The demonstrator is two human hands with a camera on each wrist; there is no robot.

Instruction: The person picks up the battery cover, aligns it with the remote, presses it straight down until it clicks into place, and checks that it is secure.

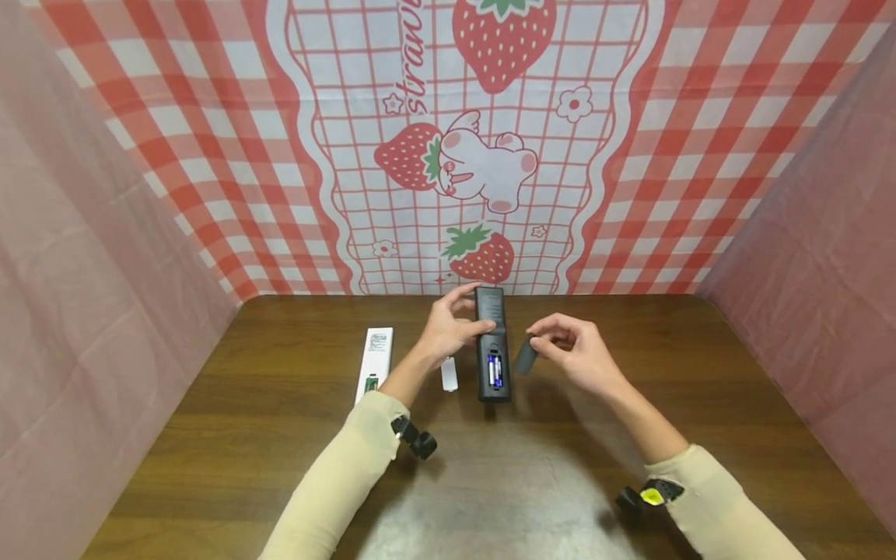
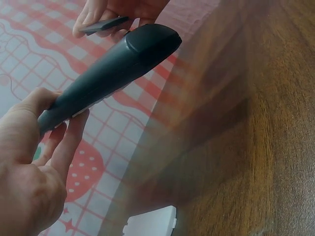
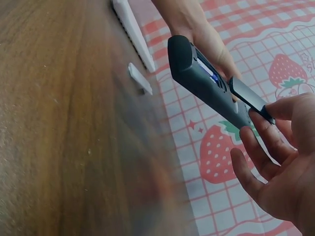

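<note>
My left hand (image 1: pixel 450 323) grips a black remote control (image 1: pixel 493 338) by its upper part, back side toward the head camera, thumb across it. In the remote's uncovered compartment lie blue-and-silver batteries (image 1: pixel 495 371). Just right of the remote, my right hand (image 1: pixel 577 350) pinches a dark battery cover (image 1: pixel 526 355) between thumb and fingers, apart from the compartment in the head view. The left wrist view has the remote (image 2: pixel 113 73) tilted above the table, with the cover (image 2: pixel 104 25) behind it. The right wrist view shows the cover (image 3: pixel 248 98) near the remote's back.
Left of the hands, a white remote (image 1: pixel 378 350) lies face down, its compartment uncovered and partly hidden by the left forearm. A small white battery cover (image 1: pixel 449 375) lies between it and the black remote. The brown wooden table (image 1: pixel 490 482) meets a strawberry-patterned cloth (image 1: pixel 483 179) behind.
</note>
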